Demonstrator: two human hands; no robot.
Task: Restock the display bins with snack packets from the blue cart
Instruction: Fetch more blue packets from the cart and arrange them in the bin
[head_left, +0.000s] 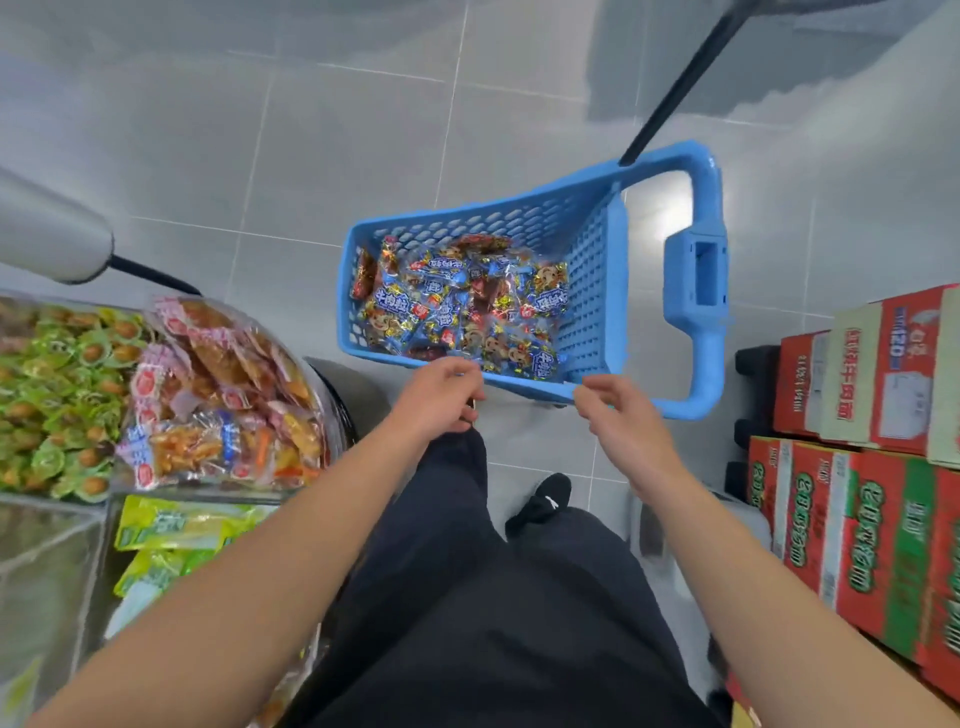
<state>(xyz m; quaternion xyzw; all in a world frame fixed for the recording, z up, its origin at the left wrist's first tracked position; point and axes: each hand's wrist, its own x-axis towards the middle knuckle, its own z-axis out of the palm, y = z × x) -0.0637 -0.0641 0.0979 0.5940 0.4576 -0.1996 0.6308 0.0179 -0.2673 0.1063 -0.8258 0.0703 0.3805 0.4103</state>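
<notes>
The blue cart (597, 260) stands on the floor in front of me, and a heap of blue and red snack packets (457, 301) covers its bottom. My left hand (441, 397) hovers at the cart's near rim with its fingers curled; whether it holds anything is unclear. Just off the near right corner of the cart, my right hand (618, 415) is loosely curled and holds nothing. At my left are the display bins: one bin (234, 491) is piled with pink and orange packets (218, 384), and another holds green packets (57, 395).
Stacked red and green cardboard boxes (857, 519) line the right side. A lower bin with yellow-green packs (171, 525) sits under the display. A black pole (675, 88) leans over the cart's far corner. My dark trousers and a black shoe (545, 501) fill the foreground on grey floor tiles.
</notes>
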